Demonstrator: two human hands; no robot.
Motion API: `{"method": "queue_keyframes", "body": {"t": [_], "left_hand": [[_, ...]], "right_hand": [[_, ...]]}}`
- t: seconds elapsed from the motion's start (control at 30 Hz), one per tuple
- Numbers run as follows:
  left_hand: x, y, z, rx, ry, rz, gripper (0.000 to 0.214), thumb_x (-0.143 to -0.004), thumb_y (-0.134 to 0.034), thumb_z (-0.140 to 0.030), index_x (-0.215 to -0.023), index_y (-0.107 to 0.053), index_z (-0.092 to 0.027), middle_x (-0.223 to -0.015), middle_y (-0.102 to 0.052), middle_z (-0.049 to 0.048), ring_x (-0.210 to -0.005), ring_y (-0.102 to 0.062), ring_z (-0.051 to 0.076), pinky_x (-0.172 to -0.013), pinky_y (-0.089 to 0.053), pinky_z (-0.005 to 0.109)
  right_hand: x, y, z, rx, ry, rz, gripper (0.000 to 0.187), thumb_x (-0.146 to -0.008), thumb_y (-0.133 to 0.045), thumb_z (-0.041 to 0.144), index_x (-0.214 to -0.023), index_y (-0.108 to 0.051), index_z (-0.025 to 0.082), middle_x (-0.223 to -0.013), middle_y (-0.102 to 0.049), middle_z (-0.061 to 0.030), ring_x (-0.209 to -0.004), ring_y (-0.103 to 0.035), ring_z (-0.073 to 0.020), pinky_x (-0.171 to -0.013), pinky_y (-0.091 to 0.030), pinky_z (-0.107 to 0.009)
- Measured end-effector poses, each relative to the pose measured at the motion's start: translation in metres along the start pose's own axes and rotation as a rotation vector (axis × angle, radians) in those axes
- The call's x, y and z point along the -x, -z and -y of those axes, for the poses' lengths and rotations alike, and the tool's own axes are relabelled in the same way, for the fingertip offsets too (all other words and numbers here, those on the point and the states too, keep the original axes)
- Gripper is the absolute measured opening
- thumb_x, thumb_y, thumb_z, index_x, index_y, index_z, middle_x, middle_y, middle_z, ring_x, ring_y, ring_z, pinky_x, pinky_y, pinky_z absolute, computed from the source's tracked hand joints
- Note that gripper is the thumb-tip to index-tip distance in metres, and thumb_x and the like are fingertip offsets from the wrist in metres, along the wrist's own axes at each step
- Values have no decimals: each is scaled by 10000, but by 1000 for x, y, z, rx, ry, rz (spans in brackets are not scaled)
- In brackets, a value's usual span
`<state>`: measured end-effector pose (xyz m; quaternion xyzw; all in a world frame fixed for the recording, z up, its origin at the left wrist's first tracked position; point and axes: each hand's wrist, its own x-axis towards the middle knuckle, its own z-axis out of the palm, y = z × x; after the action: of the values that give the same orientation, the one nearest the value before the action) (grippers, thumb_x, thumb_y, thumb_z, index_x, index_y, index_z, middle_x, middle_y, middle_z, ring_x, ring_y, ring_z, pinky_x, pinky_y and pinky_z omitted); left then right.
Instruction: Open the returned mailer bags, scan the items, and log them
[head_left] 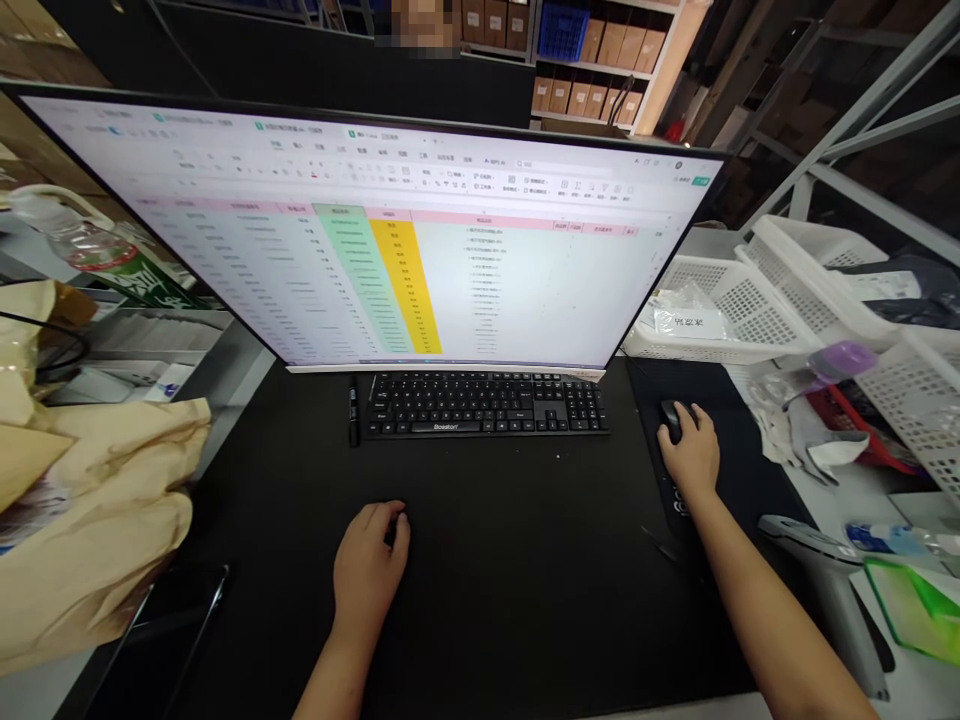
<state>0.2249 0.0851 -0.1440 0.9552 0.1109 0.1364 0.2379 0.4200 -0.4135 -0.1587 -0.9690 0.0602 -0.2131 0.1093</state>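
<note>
My right hand (691, 448) is wrapped over a black computer mouse (672, 420), which rests on a dark mouse pad (716, 400). My left hand (371, 562) lies on the black desk mat (510, 570) with its fingers curled in and the thumb close to the index finger; nothing shows between them. Beyond the left hand is a black keyboard (487, 405), with a black marker pen (354, 412) at its left end. Behind the keyboard stands a wide monitor (480, 270) showing a spreadsheet with green and yellow columns.
At left are brown paper packages (127, 480), a green-labelled bottle (112, 250) and a phone (161, 640). White baskets (720, 300), a purple-capped bottle (817, 370) and a barcode scanner (825, 560) sit at right. Shelves of boxes (592, 60) stand behind; a person is partly visible there.
</note>
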Motion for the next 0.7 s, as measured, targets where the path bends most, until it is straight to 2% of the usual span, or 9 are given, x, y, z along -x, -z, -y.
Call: {"method": "queue_keyframes", "body": {"t": [0.17, 0.3, 0.53, 0.7], "left_hand": [[0, 0, -1, 13, 3, -11, 214, -976, -470, -334, -1005, -645, -213, -949, -673, 68, -870, -648, 231, -725, -517, 336], [-1, 0, -2, 14, -3, -22, 210, -973, -474, -331, -1002, -647, -217, -940, -675, 65, -853, -646, 228, -742, -518, 342], [-1, -2, -1, -3, -14, -16, 199, -981, -478, -312, -1016, -642, -206, -950, -665, 62, -878, -639, 224, -764, -515, 342], [0, -1, -1, -16, -28, -28, 202, -983, -480, -301, -1023, -645, -192, -954, -664, 61, -886, -637, 222, -784, -511, 346]], "right_hand": [[0, 1, 1, -16, -11, -36, 583, -874, -541, 420, -1391, -550, 151, -1440, -501, -207, -1285, -519, -348, -1038, -473, -519], [-1, 1, 1, -21, 1, -35, 534, -879, -541, 414, -1342, -591, 155, -1434, -513, -202, -1281, -525, -340, -1041, -473, -505], [1, 3, 3, -9, -13, -21, 577, -889, -546, 407, -1412, -549, 163, -1473, -487, -200, -1309, -518, -352, -1057, -474, -525], [1, 5, 5, -26, -32, -29, 536, -867, -562, 415, -1334, -586, 154, -1469, -478, -203, -1279, -538, -354, -1037, -491, -518]]}}
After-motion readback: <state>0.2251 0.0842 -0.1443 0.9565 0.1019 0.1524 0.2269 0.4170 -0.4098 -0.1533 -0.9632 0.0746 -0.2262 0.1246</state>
